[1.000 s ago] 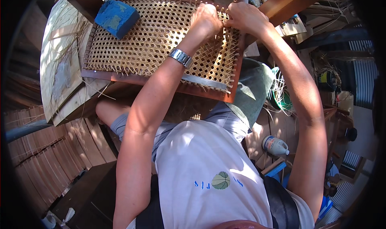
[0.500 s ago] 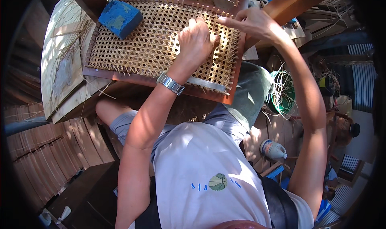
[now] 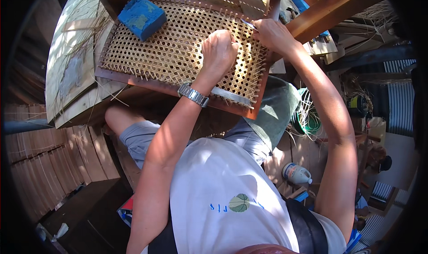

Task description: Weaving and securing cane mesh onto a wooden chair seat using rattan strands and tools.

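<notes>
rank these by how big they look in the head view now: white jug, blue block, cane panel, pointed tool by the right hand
1. cane panel
2. blue block
3. white jug
4. pointed tool, judging by its visible part

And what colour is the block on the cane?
The block is blue with grey-green patches, best in the head view.

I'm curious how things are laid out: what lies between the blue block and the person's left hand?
Only woven cane lies between the blue block and the left hand; the head view shows nothing else on that stretch.
</notes>
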The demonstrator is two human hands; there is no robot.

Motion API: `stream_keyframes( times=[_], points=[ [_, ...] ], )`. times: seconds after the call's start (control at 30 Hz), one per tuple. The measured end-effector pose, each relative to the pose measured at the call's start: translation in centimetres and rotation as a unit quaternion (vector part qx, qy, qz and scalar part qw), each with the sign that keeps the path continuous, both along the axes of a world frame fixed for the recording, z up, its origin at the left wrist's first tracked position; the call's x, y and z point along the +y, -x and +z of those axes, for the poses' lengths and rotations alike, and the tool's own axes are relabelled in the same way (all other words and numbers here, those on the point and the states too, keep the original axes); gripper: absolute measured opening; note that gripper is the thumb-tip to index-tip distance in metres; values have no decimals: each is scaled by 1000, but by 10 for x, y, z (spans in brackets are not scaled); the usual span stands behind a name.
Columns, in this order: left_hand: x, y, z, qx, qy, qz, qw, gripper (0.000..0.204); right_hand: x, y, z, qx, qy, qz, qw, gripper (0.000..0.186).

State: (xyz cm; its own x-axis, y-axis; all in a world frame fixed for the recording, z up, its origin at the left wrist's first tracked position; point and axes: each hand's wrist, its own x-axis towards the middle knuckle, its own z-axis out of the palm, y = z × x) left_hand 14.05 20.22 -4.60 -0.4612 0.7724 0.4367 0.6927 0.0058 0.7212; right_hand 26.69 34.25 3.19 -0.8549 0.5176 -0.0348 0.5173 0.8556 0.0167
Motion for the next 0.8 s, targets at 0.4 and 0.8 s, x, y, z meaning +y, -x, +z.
stream_keyframes(
  times=[0.4,0.8],
  points=[
    [3,-4,-7,39,-38,16,998,11,29,-27,4,-97,-247,184,946,8],
    [74,30,14,366,-121,-157,909,31,-9,-40,81,-44,-247,112,961,16]
  ],
)
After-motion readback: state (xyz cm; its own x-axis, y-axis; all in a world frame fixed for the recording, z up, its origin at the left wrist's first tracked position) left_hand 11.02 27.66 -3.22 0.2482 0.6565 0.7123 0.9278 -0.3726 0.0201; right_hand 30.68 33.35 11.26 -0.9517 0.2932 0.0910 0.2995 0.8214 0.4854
